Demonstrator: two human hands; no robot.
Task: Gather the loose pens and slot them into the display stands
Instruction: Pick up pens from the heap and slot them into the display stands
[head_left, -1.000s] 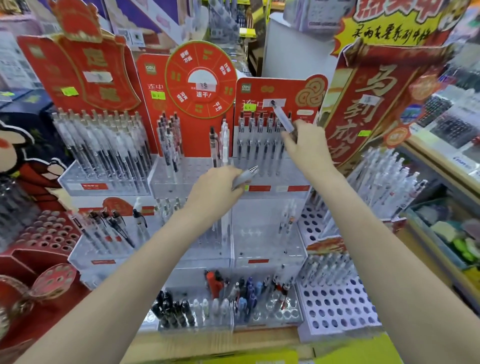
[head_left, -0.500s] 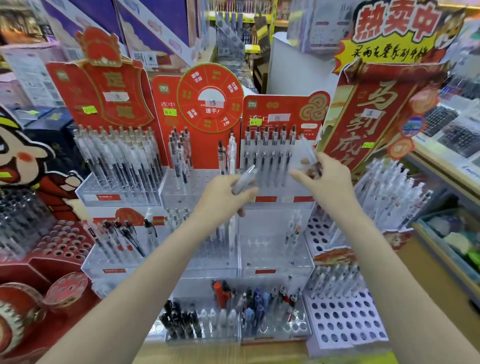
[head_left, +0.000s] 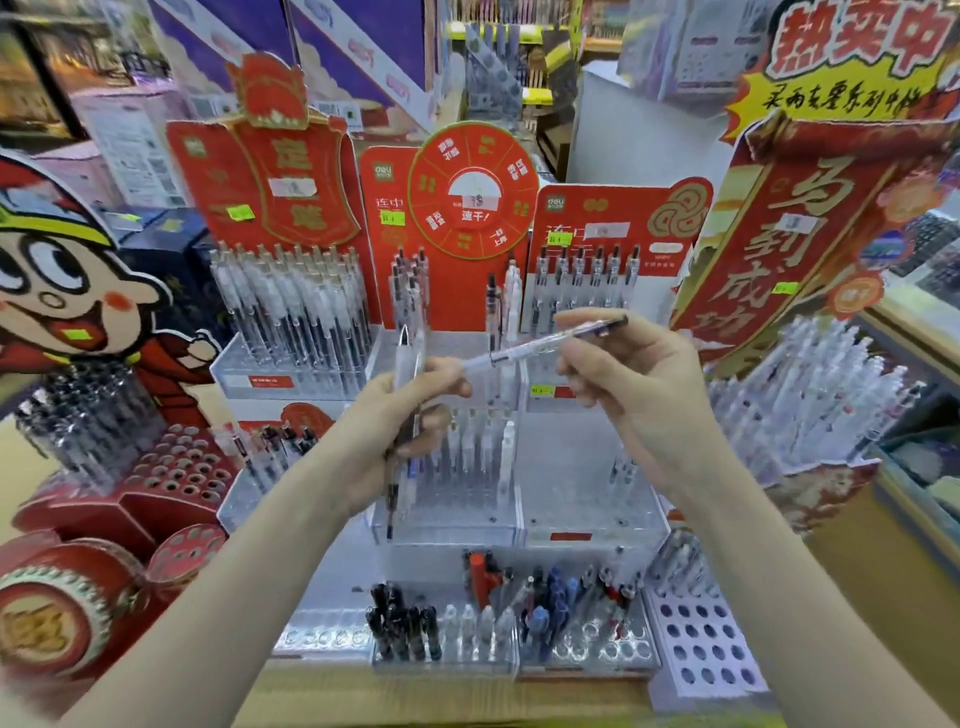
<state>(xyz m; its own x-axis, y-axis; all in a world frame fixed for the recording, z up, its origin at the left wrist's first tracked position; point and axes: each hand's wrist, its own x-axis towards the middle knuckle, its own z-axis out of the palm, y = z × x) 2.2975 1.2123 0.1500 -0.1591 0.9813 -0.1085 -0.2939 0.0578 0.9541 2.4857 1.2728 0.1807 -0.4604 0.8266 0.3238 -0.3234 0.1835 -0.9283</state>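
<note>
A person stands at a tiered display of clear acrylic pen stands (head_left: 519, 514) backed by red printed cards, with two loose pens in hand. The left hand (head_left: 400, 431) has its grip closed around an upright clear-barrelled pen with a pale cap (head_left: 404, 364), whose lower end hangs down past the palm in front of the middle stand. The right hand (head_left: 639, 379) pinches a second clear pen with a dark clip end (head_left: 545, 343) between thumb and fingers; this pen lies nearly level, and its pale tip reaches across to the fingers of the left hand.

The step in hand appears to be passing or sorting the two pens before slotting them. To do it well, each pen should be turned upright, tip down, matched to a row of its own kind, and lowered straight into a free hole without knocking its neighbours.

By count: two hands, two loose pens. Seven dark-clipped pens stand in the back row under the right-hand red card (head_left: 618, 223). The rows elsewhere are too crowded and blurred to count. The white perforated stand (head_left: 701, 644) at lower right shows many open holes.
</note>
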